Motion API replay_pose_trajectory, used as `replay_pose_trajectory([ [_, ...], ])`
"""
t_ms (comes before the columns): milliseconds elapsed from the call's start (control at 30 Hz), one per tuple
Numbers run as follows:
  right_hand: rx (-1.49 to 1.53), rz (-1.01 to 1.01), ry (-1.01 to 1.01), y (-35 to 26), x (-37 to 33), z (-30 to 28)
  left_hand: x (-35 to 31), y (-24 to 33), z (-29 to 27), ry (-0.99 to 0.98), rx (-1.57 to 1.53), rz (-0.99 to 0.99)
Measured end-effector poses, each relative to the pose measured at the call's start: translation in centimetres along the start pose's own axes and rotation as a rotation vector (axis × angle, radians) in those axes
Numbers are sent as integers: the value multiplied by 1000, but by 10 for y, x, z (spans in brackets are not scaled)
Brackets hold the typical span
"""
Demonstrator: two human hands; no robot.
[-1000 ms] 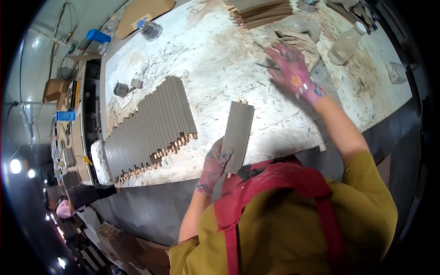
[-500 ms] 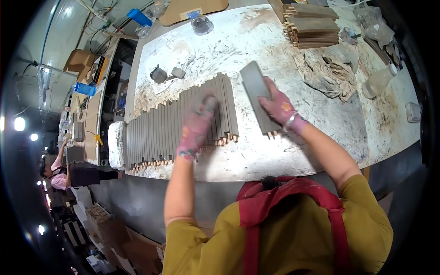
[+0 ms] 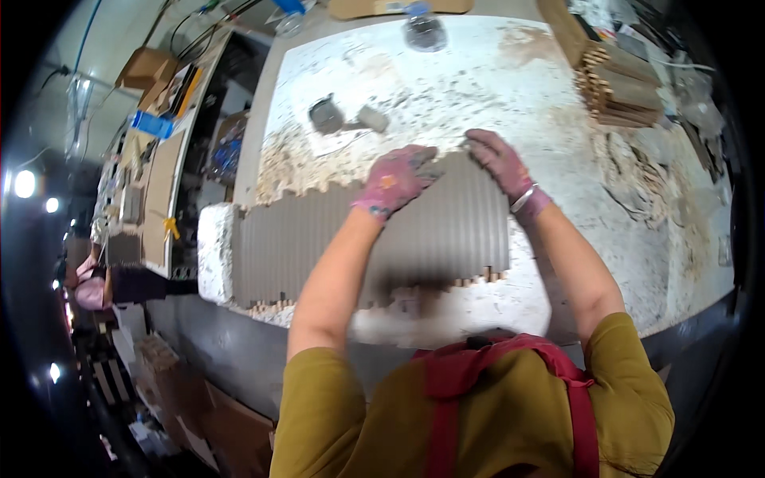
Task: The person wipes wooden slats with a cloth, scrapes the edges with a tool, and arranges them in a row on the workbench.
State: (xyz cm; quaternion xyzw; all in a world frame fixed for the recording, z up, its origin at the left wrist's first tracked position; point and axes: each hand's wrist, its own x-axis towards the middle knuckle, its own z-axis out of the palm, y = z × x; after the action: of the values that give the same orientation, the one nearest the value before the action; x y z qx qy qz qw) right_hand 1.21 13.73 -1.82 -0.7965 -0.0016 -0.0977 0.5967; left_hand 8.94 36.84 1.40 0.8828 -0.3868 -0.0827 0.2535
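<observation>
A long row of grey boards (image 3: 295, 231), standing on edge side by side, runs across the worktable. Light wooden pegs (image 3: 490, 275) poke out at their near ends. My left hand (image 3: 396, 179), in a pink flowered glove, lies over the far part of the row with its fingers spread. At the row's far right corner, my right hand (image 3: 500, 165) in a matching glove curls its fingers round the far end of the last grey board. Its fingertips are slightly blurred. A white wrapped block (image 3: 215, 253) stands against the row's left end.
A dark cup (image 3: 326, 116) and a small grey block (image 3: 373, 119) stand beyond the row on the white tabletop (image 3: 478, 88). Farther back is a clear jar (image 3: 425, 33). Stacked boards (image 3: 629, 88) and a crumpled cloth (image 3: 633, 179) lie at right. Another person (image 3: 94, 287) is far left.
My right hand has brought its grey board left to the row's right end. My left hand has moved to the row's far side. The view has shifted.
</observation>
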Motion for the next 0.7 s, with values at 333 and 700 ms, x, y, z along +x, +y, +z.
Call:
replay_pose_trajectory([
  [333, 170, 77, 34, -19, -49, 25, -41, 24, -10, -69, 65, -49],
  [700, -160, -59, -85, -37, -59, 20, -63, 5, -16, 51, 167, 168],
])
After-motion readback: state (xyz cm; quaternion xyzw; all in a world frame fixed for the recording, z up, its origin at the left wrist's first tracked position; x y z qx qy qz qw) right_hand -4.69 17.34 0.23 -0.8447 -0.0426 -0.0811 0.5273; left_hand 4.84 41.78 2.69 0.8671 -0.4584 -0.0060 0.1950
